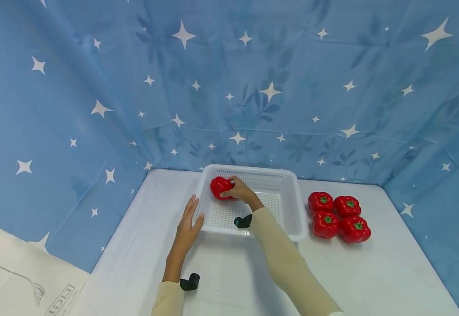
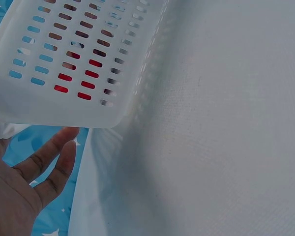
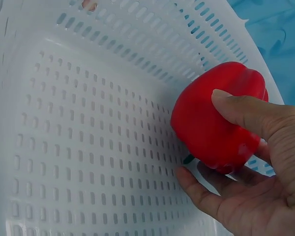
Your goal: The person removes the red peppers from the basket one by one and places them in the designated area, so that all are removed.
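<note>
A red bell pepper (image 1: 220, 188) is held in my right hand (image 1: 239, 190) over the far left corner of a white perforated plastic basket (image 1: 292, 206). The right wrist view shows the thumb across the side of the bell pepper (image 3: 221, 118) and the fingers beneath it, with a bit of green stem low on its near side. My left hand (image 1: 188, 226) is beside the basket's left wall, fingers extended. In the left wrist view its fingertips are close under the basket's corner (image 2: 54, 110); whether they touch is unclear. Red shows through the slots there.
Several more red bell peppers (image 1: 325, 224) stand in a cluster, stems up, right of the basket on the white table (image 1: 229, 272). A blue star-patterned curtain (image 1: 229, 109) hangs behind the table and at both sides. At lower left is a white printed surface (image 1: 12, 281).
</note>
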Demonstrator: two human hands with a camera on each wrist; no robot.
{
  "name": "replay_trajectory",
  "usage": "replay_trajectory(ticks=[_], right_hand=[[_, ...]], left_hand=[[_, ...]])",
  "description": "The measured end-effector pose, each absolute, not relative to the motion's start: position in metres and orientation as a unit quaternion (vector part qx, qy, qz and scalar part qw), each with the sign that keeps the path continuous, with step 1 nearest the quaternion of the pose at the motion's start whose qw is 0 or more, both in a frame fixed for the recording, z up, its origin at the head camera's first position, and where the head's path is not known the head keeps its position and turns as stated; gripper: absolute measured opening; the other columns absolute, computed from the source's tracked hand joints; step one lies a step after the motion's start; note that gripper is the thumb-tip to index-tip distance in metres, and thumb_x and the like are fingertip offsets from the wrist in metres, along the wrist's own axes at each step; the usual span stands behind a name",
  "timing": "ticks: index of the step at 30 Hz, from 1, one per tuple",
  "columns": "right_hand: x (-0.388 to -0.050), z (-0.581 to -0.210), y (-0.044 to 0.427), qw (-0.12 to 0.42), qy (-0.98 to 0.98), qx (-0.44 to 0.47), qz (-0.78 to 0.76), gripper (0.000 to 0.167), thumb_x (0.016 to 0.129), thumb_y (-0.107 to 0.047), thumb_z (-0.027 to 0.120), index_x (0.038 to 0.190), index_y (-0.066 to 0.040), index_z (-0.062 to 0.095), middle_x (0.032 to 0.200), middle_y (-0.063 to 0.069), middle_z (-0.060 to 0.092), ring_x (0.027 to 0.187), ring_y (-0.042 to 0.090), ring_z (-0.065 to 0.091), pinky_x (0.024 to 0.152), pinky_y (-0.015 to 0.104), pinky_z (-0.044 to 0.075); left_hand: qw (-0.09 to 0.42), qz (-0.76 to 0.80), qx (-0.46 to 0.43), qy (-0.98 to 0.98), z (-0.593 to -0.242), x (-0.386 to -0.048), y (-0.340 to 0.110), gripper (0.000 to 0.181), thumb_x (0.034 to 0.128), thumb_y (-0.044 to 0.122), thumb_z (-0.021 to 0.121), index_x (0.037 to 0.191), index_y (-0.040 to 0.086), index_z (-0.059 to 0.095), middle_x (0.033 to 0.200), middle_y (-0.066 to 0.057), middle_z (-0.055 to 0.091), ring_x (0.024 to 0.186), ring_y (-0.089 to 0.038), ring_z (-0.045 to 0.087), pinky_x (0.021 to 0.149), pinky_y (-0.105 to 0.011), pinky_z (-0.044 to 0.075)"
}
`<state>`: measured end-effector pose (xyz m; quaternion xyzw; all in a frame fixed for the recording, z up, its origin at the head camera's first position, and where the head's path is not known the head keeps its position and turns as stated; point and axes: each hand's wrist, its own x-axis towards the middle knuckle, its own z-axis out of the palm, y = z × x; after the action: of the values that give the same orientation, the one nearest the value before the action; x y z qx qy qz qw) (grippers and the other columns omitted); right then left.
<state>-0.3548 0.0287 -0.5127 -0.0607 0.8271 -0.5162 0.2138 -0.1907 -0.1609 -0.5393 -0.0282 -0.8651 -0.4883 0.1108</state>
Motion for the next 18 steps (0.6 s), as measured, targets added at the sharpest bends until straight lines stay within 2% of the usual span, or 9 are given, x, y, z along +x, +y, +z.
replay_trajectory(ticks=[8, 18], right_hand=[[-0.355, -0.503, 0.036, 0.246, 0.828, -0.069, -0.5, 0.076, 0.079, -0.018, 0.079, 0.141, -0.008, 0.036, 0.14, 0.017, 0.046, 0.128, 0.034, 0.048, 0.09, 0.044, 0.057], [-0.36, -0.49, 0.049, 0.261, 0.791, -0.056, -0.55, 0.075, 0.084, -0.019, 0.075, 0.144, -0.01, 0.032, 0.144, 0.017, 0.042, 0.131, 0.035, 0.046, 0.092, 0.048, 0.055]], left_hand=[[0.115, -0.487, -0.029, -0.865, -0.54, -0.192, -0.16, 0.058, 0.1014, 0.035, 0.049, 0.154, 0.022, 0.03, 0.164, 0.01, 0.016, 0.151, -0.024, 0.021, 0.116, -0.05, 0.029], [0.119, -0.493, -0.034, -0.861, -0.544, -0.192, -0.162, 0.059, 0.1015, 0.037, 0.049, 0.155, 0.02, 0.029, 0.164, 0.009, 0.016, 0.151, -0.025, 0.02, 0.116, -0.049, 0.029]])
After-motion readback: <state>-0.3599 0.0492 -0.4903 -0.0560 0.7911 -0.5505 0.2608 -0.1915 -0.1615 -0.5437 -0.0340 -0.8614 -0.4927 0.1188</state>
